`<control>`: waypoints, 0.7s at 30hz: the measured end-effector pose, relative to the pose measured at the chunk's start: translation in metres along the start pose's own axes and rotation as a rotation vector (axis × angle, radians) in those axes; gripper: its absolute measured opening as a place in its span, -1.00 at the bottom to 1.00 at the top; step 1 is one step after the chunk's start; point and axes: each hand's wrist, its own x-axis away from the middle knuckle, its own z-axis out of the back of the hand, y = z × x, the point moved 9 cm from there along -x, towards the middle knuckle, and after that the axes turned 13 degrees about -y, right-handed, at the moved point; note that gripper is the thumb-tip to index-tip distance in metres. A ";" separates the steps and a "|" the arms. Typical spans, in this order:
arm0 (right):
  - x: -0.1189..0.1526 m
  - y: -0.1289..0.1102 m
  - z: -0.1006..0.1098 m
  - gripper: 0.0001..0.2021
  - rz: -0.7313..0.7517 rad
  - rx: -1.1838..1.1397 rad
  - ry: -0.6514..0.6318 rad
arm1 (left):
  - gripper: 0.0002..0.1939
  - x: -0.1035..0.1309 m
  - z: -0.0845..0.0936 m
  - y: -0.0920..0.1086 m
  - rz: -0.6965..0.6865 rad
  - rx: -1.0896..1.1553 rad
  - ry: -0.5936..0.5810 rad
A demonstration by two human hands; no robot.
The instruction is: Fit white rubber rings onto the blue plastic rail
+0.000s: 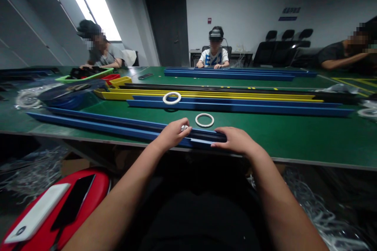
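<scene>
A long blue rail (97, 125) with a black strip (206, 135) along it lies at the near edge of the table, slanting slightly. My left hand (174, 132) is closed above the rail, pinching a small crumpled white piece (184, 128), too small to make out its kind. The rail's right end sits in the grip of my right hand (235, 140), thumb on the near side and fingers on the far side. Just beyond my hands a thin white ring (204, 114), like a narrow roll of tape, lies flat. A second white ring (163, 98) rests on the rails behind.
More blue rails (235, 106) and a yellow rail (206, 95) lie across the green table (294, 137). Yellow and red bins (121, 82) and a green tray (63, 80) stand left. Phones lie on a red stool (94, 200). Several people sit around the table.
</scene>
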 end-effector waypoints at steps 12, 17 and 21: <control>0.003 -0.006 0.002 -0.31 -0.018 0.052 0.016 | -0.71 0.002 0.009 0.010 0.022 -0.025 0.093; 0.003 -0.010 0.001 -0.34 0.005 0.056 0.002 | -0.66 -0.009 0.017 0.004 -0.030 0.468 0.268; 0.005 -0.011 0.000 -0.36 0.006 0.035 -0.012 | -0.57 -0.022 0.006 0.000 -0.088 0.885 0.195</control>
